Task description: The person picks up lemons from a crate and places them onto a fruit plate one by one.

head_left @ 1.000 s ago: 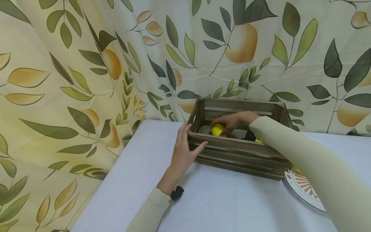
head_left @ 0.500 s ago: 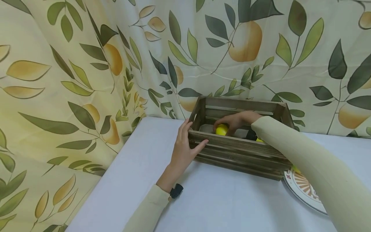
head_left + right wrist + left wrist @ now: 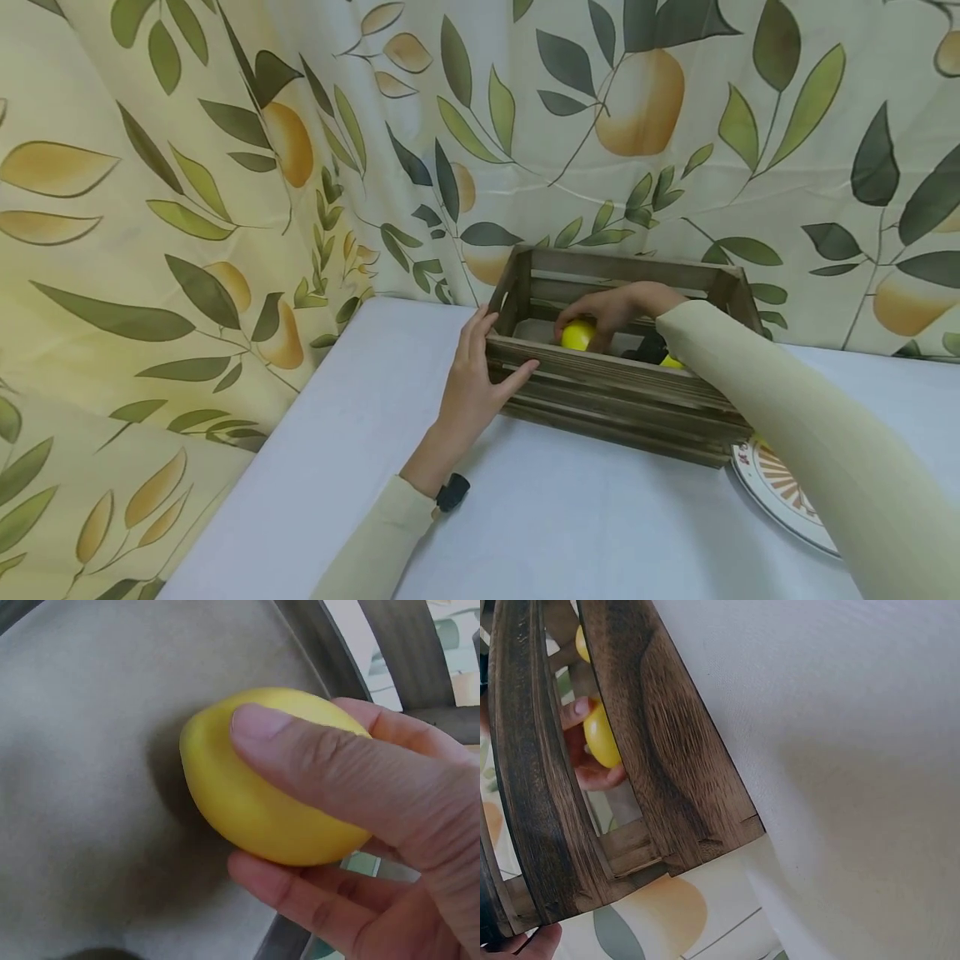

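The crate (image 3: 600, 373) stands on the white cloth (image 3: 600, 525), near the leaf-and-fruit curtain (image 3: 225, 208). A patterned plate (image 3: 787, 521) lies by its right front corner, partly covered by the right sleeve (image 3: 825, 433). In the head view the front slats hide the lower part of the lemon (image 3: 255, 810), and another yellow thing (image 3: 671, 362) shows near the forearm.

The slats are dark, grained wood with gaps between; the base is flat and grey. The lemon is smooth and oval, with one blunt point.

It is inside the crate, grasped by the right hand (image 3: 611, 308), thumb across it, fingers on the other side. The left hand (image 3: 476, 379) rests spread at the left front corner, unclenched.

Since a second ago, both hands have kept nearly the same places.
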A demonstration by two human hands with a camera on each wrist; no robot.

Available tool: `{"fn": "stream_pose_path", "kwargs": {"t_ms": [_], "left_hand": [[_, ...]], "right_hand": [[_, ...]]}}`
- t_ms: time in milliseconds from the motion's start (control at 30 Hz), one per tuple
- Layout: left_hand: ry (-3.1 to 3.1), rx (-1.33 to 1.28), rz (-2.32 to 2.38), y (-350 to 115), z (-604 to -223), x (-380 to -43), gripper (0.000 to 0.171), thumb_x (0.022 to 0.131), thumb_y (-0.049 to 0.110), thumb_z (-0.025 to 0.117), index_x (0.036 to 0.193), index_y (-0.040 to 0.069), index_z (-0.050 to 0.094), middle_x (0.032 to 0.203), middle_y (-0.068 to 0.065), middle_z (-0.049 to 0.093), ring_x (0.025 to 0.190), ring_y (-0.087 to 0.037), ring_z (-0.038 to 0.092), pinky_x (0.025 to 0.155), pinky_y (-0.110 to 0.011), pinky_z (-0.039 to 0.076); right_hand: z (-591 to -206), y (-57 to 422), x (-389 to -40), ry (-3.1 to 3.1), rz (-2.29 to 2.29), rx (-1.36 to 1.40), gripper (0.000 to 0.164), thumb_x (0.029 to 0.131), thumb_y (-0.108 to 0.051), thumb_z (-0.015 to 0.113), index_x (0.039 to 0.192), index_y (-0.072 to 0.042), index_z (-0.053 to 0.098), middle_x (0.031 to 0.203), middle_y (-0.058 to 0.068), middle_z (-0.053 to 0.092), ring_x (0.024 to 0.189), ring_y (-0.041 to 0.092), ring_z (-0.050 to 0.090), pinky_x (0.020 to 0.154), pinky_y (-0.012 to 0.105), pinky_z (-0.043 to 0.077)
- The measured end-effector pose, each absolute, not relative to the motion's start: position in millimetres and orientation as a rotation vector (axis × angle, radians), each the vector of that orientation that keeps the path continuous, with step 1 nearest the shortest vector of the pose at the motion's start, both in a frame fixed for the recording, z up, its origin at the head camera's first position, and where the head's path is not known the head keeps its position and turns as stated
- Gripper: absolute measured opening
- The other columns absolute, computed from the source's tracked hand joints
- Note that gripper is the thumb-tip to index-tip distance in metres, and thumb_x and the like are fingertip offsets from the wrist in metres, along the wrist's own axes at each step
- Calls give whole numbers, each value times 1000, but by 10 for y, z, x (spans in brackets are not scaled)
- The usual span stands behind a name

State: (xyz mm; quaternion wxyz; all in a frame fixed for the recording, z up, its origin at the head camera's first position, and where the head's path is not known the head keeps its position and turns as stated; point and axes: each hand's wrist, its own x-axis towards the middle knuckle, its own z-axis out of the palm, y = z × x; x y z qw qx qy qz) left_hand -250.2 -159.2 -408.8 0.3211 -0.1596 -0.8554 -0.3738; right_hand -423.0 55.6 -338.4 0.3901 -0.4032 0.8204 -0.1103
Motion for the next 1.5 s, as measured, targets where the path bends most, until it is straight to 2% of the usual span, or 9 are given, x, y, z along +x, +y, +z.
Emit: {"fn": "stream_pose_path", "kwargs": {"t_ms": [300, 600, 900, 1167, 1500], "left_hand": [[-2285, -433, -1028, -1511, -4069, -2464, 77, 85, 33, 78, 141, 2, 36, 152, -18, 33, 137, -32, 41, 106, -41, 43], [-2270, -409, -1021, -1564, -4059, -2459, 76, 85, 32, 77, 141, 2, 36, 152, -17, 33, 137, -31, 41, 106, -40, 43], [-2281, -413, -1018, -1537, -4088, -2467, 76, 86, 33, 76, 141, 1, 36, 153, -16, 32, 137, -31, 40, 107, -39, 42], [-2254, -450, -1006, -1530, -4075, -2484, 76, 86, 32, 76, 140, -2, 36, 151, -18, 33, 138, -32, 39, 107, -40, 42], [-2256, -419, -1050, -1540, -4044, -2457, 76, 87, 33, 75, 142, -1, 35, 152, -17, 32, 140, -30, 36, 110, -42, 39]], "right_hand": [[-3320, 659, -4154, 2085, -396, -1011, 55, 86, -9, 73, 136, -6, 52, 126, 15, 49, 103, 26, 50, 82, 34, 54], [-3197, 614, -4105, 2105, -518, -1039, 57, 87, -13, 74, 138, -7, 50, 134, 18, 44, 105, 27, 53, 85, 36, 55], [-3008, 736, -3957, 2155, -560, -1048, 54, 86, -16, 76, 136, -12, 54, 134, 13, 48, 106, 26, 52, 87, 35, 50], [-2734, 912, -3836, 2206, -569, -1143, 53, 87, -16, 75, 135, -9, 54, 134, 13, 49, 110, 28, 53, 98, 44, 47], [-2406, 1142, -3686, 2285, -569, -1195, 52, 87, -16, 75, 135, -8, 55, 128, 10, 51, 105, 25, 51, 91, 37, 49]]}}
